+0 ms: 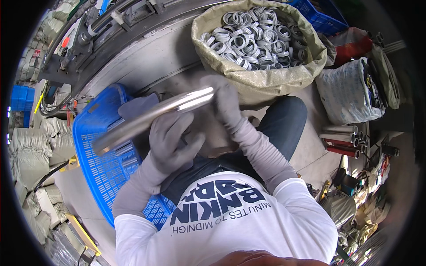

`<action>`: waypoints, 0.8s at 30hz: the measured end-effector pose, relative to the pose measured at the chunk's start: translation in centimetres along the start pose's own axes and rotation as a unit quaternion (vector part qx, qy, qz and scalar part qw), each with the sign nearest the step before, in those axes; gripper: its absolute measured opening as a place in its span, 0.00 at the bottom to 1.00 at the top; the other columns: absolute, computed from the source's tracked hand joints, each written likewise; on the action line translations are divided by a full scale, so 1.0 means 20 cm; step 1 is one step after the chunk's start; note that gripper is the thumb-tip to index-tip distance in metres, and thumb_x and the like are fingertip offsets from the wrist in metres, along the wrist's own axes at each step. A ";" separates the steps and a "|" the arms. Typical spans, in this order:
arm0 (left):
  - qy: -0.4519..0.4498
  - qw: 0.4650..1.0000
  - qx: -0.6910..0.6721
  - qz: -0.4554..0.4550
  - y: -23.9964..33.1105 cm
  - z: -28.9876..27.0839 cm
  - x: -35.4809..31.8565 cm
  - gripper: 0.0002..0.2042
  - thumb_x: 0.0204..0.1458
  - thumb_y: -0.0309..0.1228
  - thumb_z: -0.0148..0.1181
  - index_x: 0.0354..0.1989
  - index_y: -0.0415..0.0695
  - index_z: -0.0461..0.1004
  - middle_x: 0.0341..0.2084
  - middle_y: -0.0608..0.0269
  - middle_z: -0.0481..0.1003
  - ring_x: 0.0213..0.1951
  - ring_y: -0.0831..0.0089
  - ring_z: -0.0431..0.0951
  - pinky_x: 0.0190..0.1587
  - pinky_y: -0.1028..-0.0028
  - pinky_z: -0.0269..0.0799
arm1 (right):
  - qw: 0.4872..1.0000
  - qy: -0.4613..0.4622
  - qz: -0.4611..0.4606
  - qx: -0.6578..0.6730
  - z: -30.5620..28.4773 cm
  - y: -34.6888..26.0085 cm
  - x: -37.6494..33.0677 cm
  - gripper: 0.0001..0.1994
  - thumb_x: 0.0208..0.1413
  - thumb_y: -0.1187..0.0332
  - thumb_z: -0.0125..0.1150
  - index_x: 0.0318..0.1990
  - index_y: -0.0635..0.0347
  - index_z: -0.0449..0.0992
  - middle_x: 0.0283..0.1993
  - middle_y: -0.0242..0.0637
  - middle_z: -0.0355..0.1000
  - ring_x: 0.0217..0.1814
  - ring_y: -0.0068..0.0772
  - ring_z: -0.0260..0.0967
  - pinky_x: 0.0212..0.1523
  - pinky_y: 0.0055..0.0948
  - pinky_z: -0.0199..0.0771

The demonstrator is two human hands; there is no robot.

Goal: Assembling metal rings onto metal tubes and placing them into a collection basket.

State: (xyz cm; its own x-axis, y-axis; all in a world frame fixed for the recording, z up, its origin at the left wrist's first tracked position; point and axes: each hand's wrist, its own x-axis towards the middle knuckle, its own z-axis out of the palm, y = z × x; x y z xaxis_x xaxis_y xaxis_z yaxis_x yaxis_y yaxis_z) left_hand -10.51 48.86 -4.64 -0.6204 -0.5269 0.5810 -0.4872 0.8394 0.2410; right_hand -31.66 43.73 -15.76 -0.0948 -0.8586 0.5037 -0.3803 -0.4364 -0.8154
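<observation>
A shiny metal tube (153, 115) slants in front of me, its left end over a blue perforated basket (91, 133) and smeared by motion. Below its middle, my left hand (171, 144) in a grey glove has its fingers spread and the thumb away from the tube. The fingertips meet the tube's lower edge; whether they bear its weight I cannot tell. At the tube's right end is my right hand (227, 104), also gloved in grey. Its fingers are blurred and partly hidden, so their grip does not show.
A large woven sack (284, 82) full of pale grey rings (262, 37) stands ahead to the right. More metal tubes (339, 137) lie stacked on the right beside a white bag (348, 93). A machine rail (106, 31) runs along the far left. Wrapped bundles (29, 148) line the left side.
</observation>
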 end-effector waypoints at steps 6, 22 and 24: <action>0.225 0.759 -0.573 -0.214 -0.20 0.04 -0.13 0.25 0.68 0.39 0.56 0.68 0.36 0.68 0.68 0.45 0.69 0.69 0.60 0.70 0.74 0.60 0.62 | 0.938 0.017 0.272 0.213 -0.17 -0.19 0.19 0.14 0.68 0.68 0.54 0.53 0.67 0.79 0.47 0.50 0.80 0.52 0.41 0.80 0.51 0.41 0.80; -0.112 0.952 0.074 -0.275 -0.18 -0.23 0.22 0.27 0.45 0.36 0.72 0.56 0.42 0.76 0.41 0.54 0.77 0.46 0.59 0.79 0.49 0.60 0.74 | 0.839 -0.163 0.135 -0.501 -0.45 0.44 0.65 0.16 0.53 0.60 0.71 0.50 0.45 0.86 0.56 0.50 0.75 0.59 0.53 0.75 0.61 0.44 0.77; -0.138 0.955 0.055 -0.258 -0.19 -0.14 0.15 0.31 0.40 0.33 0.73 0.58 0.42 0.76 0.39 0.51 0.76 0.46 0.52 0.77 0.51 0.56 0.73 | 0.881 -0.148 0.062 -0.445 -0.51 0.35 0.59 0.13 0.52 0.66 0.69 0.45 0.58 0.85 0.55 0.49 0.76 0.58 0.56 0.75 0.60 0.45 0.77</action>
State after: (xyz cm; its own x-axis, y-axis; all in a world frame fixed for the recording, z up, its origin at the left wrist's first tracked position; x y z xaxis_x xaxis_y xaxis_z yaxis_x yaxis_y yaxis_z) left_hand -8.76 44.47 -1.72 -0.4116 -0.8941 0.1767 -0.8240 0.4480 0.3469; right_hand -44.78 33.27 -12.58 0.0073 -0.9747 0.2233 -0.9673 -0.0635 -0.2454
